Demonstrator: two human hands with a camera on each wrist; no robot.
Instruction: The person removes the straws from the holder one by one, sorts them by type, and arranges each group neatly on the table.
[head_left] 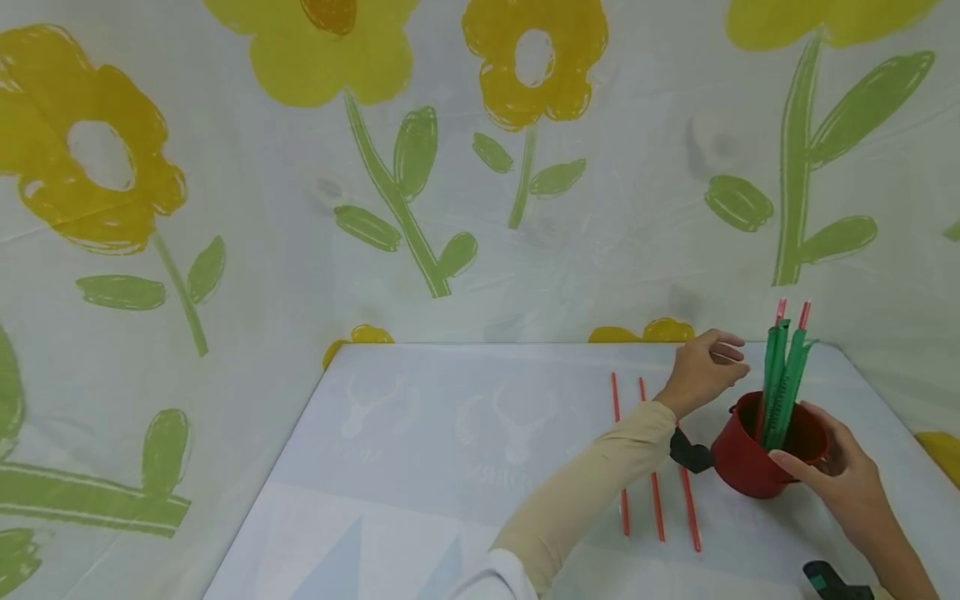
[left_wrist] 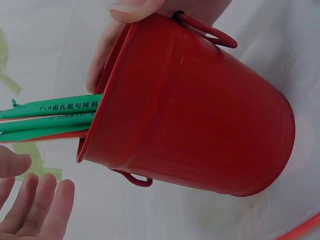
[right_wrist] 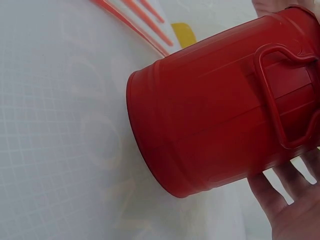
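Observation:
A small red metal bucket (head_left: 746,467) with looped side handles stands at the right of the table. My right hand (head_left: 855,479) grips it near the rim, thumb in front and fingers behind. Several straws in green wrappers (head_left: 783,392), red tips showing, rise out of the bucket; printed lettering runs along the wrappers (left_wrist: 70,106) in the left wrist view. To the left of the straws, my left hand (head_left: 705,371) hovers with loosely bent fingers and nothing in them. The bucket's wall (right_wrist: 220,110) fills much of the right wrist view.
Three bare red straws (head_left: 656,492) lie side by side on the white table (head_left: 420,433), left of the bucket and partly under my left forearm. A curtain with yellow flowers (head_left: 540,62) hangs behind the table. Black straps sit at both wrists.

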